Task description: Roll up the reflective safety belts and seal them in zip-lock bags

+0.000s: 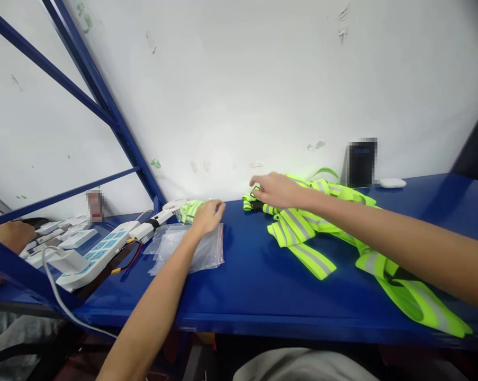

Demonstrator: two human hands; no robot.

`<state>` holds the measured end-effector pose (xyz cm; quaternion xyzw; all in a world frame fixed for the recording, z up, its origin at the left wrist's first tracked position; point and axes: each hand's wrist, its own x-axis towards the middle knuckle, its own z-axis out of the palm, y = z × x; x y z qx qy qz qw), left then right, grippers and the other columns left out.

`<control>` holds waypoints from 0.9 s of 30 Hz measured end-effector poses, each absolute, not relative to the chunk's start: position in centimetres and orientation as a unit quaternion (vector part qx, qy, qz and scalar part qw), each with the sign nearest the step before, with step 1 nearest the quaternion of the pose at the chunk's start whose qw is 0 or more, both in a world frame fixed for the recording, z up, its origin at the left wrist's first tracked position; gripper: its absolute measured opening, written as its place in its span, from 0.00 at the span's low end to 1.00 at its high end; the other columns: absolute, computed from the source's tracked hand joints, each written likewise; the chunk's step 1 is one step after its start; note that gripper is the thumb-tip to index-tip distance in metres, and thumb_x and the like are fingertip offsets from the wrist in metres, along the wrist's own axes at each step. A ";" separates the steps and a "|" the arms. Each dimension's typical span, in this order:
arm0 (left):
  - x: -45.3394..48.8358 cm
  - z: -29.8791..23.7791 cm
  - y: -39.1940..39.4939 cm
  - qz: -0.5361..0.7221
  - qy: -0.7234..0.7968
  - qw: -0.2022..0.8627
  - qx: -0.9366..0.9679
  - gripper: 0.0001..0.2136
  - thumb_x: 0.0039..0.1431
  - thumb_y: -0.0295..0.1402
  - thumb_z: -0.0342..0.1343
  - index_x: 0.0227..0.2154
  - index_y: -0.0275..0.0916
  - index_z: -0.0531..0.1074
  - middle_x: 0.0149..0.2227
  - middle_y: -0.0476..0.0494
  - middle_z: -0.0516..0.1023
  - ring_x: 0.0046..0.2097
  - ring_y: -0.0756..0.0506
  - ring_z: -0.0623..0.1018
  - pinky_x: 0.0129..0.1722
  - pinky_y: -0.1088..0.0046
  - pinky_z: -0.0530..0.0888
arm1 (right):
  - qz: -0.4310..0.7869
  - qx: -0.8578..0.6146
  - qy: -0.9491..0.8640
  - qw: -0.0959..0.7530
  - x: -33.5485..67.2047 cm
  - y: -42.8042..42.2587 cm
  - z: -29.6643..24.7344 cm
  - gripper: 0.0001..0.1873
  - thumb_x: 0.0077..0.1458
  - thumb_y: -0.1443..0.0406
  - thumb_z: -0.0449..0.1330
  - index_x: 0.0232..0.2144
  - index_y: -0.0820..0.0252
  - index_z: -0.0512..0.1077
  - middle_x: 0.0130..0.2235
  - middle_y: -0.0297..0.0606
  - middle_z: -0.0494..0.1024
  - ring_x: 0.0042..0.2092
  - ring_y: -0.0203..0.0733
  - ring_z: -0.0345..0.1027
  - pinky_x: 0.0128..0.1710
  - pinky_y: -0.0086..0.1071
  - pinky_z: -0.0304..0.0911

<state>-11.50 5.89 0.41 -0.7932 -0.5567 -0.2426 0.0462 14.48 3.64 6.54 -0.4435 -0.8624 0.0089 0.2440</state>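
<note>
My left hand (pixel 209 216) is at the right end of a clear-bagged, neon yellow-green reflective strap (pixel 189 210), above flat clear zip bags (pixel 201 248). Its fingers are loosely bent and apart, with nothing visible between them. Further right, my right hand (pixel 276 189) reaches over a loose heap of neon yellow-green reflective straps (pixel 296 226) with grey stripes. The fingers pinch the heap's left end, by a black buckle (pixel 256 204). Part of the heap is hidden under my right forearm, and one strap end hangs toward the table's front edge.
On the left are a white power strip (pixel 104 251), a white handheld fan (pixel 155 219) and a red-black lead with yellow connectors (pixel 132 259). A blue frame post (pixel 115 121) rises there; another person's hand (pixel 14 235) shows beyond. A dark box (pixel 361 163) and white case (pixel 393 183) stand back right.
</note>
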 end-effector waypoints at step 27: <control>-0.6 2.8 1.8 -0.352 -0.287 -0.090 -0.887 0.28 0.57 0.46 0.60 0.58 0.43 0.65 0.54 0.40 0.75 0.53 0.40 0.74 0.54 0.65 0.68 | 0.347 -0.443 -0.698 0.443 22.0 -2.1 -1.2 0.36 0.64 0.44 0.45 0.65 0.57 0.56 0.40 0.43 0.75 0.36 0.47 0.73 0.37 0.43 0.73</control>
